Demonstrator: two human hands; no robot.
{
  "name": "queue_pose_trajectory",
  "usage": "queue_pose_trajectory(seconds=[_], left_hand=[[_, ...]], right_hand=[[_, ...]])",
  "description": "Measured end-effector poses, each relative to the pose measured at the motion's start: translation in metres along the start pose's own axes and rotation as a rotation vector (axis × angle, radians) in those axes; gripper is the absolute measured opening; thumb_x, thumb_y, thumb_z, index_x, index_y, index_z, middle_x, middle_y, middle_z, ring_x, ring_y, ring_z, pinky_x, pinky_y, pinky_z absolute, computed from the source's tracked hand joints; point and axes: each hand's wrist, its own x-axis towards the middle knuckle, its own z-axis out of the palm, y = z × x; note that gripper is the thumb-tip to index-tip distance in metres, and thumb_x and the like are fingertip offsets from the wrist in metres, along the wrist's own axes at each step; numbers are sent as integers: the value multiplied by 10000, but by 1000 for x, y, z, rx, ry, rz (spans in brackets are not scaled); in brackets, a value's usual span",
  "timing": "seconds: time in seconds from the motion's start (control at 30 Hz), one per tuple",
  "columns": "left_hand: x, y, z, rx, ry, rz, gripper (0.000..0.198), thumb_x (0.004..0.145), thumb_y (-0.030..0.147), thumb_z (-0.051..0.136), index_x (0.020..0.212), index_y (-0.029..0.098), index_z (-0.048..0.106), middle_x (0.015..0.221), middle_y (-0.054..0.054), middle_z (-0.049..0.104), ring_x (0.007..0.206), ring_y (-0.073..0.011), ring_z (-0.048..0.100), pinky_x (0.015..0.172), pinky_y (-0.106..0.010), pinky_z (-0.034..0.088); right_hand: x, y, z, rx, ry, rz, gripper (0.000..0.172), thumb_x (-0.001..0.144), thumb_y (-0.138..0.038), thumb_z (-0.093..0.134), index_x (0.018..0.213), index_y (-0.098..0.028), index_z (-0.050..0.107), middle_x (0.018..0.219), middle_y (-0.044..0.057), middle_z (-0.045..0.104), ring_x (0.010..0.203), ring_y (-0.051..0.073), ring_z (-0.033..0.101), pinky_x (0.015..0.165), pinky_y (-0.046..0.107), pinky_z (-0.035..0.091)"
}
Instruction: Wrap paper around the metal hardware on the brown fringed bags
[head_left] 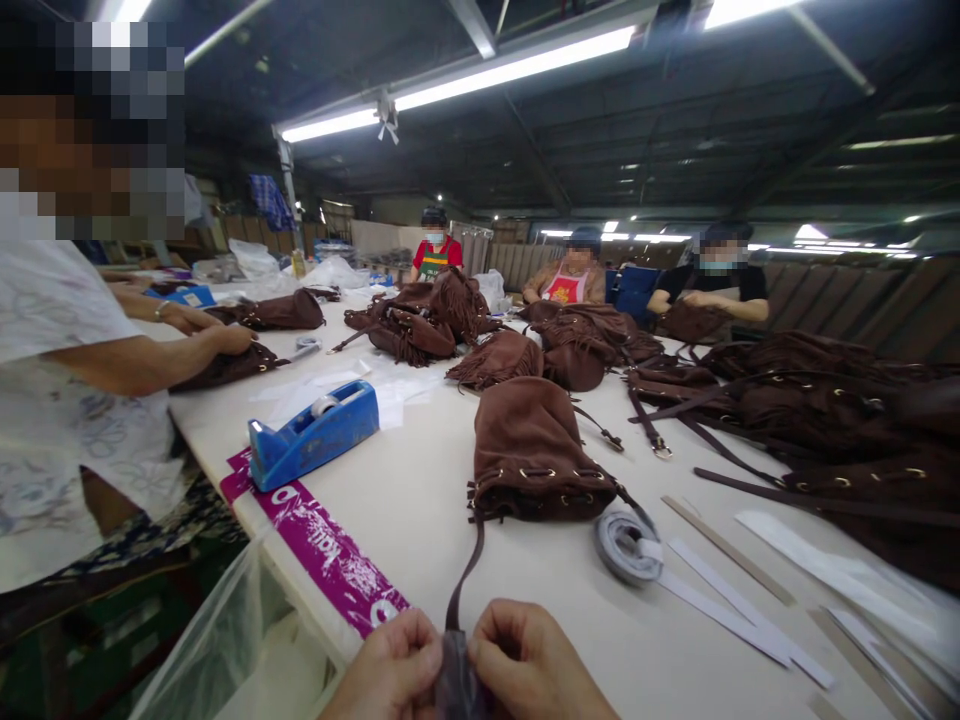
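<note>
At the bottom of the head view, my left hand (pixel 397 665) and my right hand (pixel 525 660) are closed from either side on a grey plastic wrapping strip (pixel 455 680). The strip surrounds the near end of a thin brown strap (pixel 466 575). That strap runs up to a brown drawstring bag (pixel 525 430), which lies on the table with its eyelet-lined mouth towards me. A roll of grey strip (pixel 626 548) rests to the right of the strap, close to the bag's mouth.
A blue tape dispenser (pixel 315 435) stands at the left edge by purple printed tape (pixel 322 550). Piled brown bags (pixel 840 400) fill the right, beside white strips (pixel 742 610). A co-worker's hands (pixel 217 335) hold a bag at left; several people sit at the far side.
</note>
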Motion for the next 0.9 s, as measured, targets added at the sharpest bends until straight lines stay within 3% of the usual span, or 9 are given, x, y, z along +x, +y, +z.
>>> queue_pose_trajectory(seconds=[0.27, 0.4, 0.57, 0.63, 0.77, 0.9], left_hand=[[2, 33, 14, 275, 51, 3, 438, 601, 440, 798, 696, 192, 450, 595, 44, 568, 504, -98, 528, 482, -192, 373], [33, 46, 20, 453, 73, -24, 353, 564, 345, 736, 678, 199, 435, 539, 39, 551, 476, -121, 538, 459, -209, 417], [69, 55, 22, 622, 89, -99, 204, 584, 203, 640, 678, 191, 458, 446, 57, 485, 373, -113, 474, 375, -205, 412], [72, 57, 23, 690, 78, -137, 182, 594, 184, 618, 696, 194, 468, 429, 53, 487, 340, -130, 469, 338, -210, 391], [65, 57, 24, 691, 37, -162, 149, 593, 117, 542, 704, 190, 476, 448, 50, 499, 385, -130, 493, 377, -218, 434], [72, 60, 28, 771, 128, -80, 115, 658, 86, 457, 693, 195, 448, 466, 72, 434, 390, -97, 434, 389, -181, 390]], right_hand=[[6, -6, -2, -44, 45, -73, 206, 734, -308, 511, 564, -205, 459, 502, -37, 438, 505, 109, 428, 451, 211, 308], [22, -9, -8, -4, 127, -36, 166, 722, -253, 485, 567, -206, 450, 433, -64, 409, 422, 94, 405, 418, 204, 306], [37, -23, -20, 23, 130, 118, 119, 675, -151, 456, 568, -205, 459, 385, -85, 405, 334, 83, 379, 342, 185, 267], [37, -27, -23, 18, 115, 166, 137, 651, -118, 456, 549, -208, 442, 370, -92, 395, 322, 79, 373, 332, 180, 264], [35, -25, -24, 12, 70, 122, 140, 647, -130, 487, 546, -213, 435, 388, -104, 372, 328, 74, 366, 330, 179, 250], [48, -20, -28, -17, 130, 121, 147, 652, -128, 481, 529, -204, 450, 397, -89, 388, 353, 76, 370, 344, 183, 260]])
